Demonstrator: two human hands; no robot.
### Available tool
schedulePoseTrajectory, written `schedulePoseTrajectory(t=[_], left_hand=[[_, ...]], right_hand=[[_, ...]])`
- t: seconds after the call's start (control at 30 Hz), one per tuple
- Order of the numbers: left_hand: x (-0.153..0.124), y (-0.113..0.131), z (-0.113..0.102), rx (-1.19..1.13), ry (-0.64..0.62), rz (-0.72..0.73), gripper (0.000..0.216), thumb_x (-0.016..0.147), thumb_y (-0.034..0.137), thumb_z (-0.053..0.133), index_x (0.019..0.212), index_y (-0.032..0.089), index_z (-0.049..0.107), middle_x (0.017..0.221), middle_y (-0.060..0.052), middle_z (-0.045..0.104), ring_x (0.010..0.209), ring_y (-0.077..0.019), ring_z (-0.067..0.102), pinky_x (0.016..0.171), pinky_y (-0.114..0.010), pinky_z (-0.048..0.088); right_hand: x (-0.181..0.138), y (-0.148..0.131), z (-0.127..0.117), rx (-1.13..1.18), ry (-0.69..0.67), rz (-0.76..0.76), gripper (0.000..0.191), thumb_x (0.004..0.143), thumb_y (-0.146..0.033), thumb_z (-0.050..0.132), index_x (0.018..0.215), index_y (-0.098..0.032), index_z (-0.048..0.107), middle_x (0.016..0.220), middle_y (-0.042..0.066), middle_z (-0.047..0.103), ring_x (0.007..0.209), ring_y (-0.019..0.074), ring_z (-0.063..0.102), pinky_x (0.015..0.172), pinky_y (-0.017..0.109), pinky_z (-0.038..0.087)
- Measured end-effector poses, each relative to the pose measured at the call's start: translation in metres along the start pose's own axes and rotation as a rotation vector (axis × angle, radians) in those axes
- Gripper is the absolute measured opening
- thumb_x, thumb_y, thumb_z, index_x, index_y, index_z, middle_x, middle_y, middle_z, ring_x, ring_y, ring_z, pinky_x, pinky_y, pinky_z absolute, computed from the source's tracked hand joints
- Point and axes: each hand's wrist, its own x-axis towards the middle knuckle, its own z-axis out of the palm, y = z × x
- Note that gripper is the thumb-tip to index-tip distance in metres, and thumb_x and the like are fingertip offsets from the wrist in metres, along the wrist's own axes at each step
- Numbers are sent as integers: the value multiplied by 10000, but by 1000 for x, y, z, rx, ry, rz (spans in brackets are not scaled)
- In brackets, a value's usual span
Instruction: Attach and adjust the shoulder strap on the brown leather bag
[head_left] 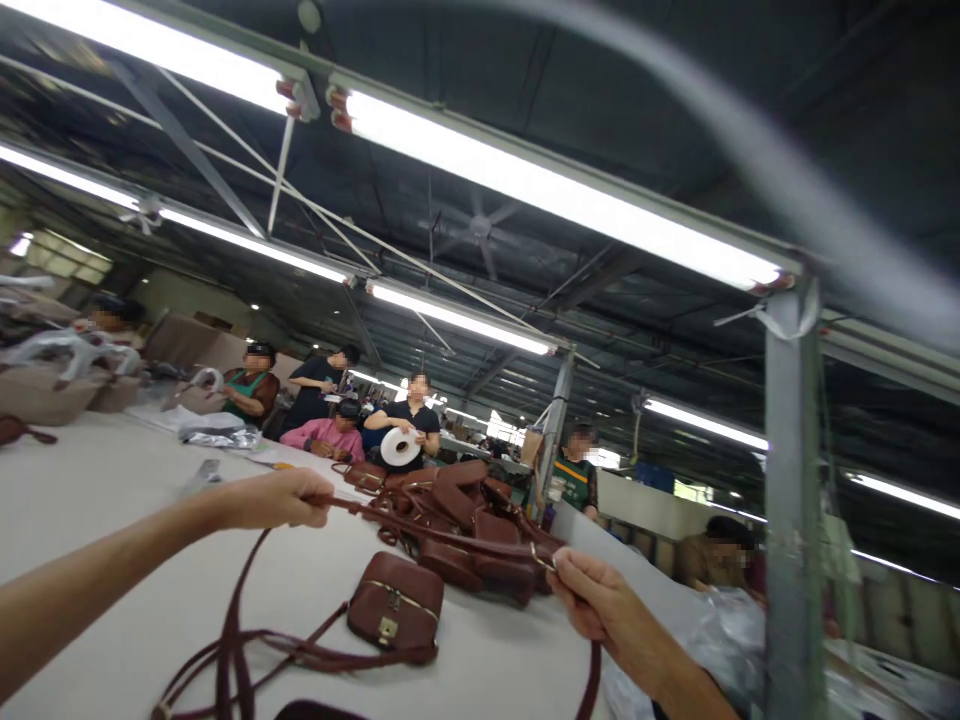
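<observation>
My left hand (274,498) is closed in a pinch on a brown leather strap (442,537) that runs taut to my right hand (596,600). My right hand is also closed on the strap, at its metal ring end. The strap's loose lengths hang down from both hands. Below the strap a small brown bag (395,607) with a gold clasp lies on the white table (97,490), its own straps trailing toward me. Behind the strap sits a pile of brown bags (465,520).
Several people work at the far end of the table; one holds a white roll (400,447). Beige bags (52,385) stand at the far left. A grey metal post (791,500) rises at the right. Fluorescent lights hang overhead.
</observation>
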Motion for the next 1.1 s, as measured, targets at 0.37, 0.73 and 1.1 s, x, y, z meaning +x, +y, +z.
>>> schedulePoseTrajectory(t=[0.37, 0.73, 1.1], left_hand=[[35, 130, 95, -383, -141, 309, 569, 754, 347, 595, 1291, 212, 467, 1115, -47, 688, 913, -197, 650, 734, -279, 487], [37, 161, 102, 8, -86, 400, 219, 862, 326, 457, 667, 228, 442, 676, 34, 457, 683, -173, 468, 658, -304, 332], [30, 122, 104, -236, -73, 321, 213, 811, 271, 479, 950, 206, 627, 830, 26, 570, 812, -180, 515, 737, -284, 385]], right_hand=[[5, -33, 57, -209, -177, -78, 573, 701, -732, 670, 684, -176, 533, 532, -74, 465, 424, 36, 297, 423, 248, 153], [-8, -35, 47, -465, -259, -183, 561, 862, -719, 482, 633, -207, 467, 560, -60, 421, 501, 80, 324, 478, 263, 220], [-14, -14, 37, -325, -178, -118, 337, 851, -516, 615, 917, -185, 608, 652, -52, 525, 551, 85, 388, 521, 248, 276]])
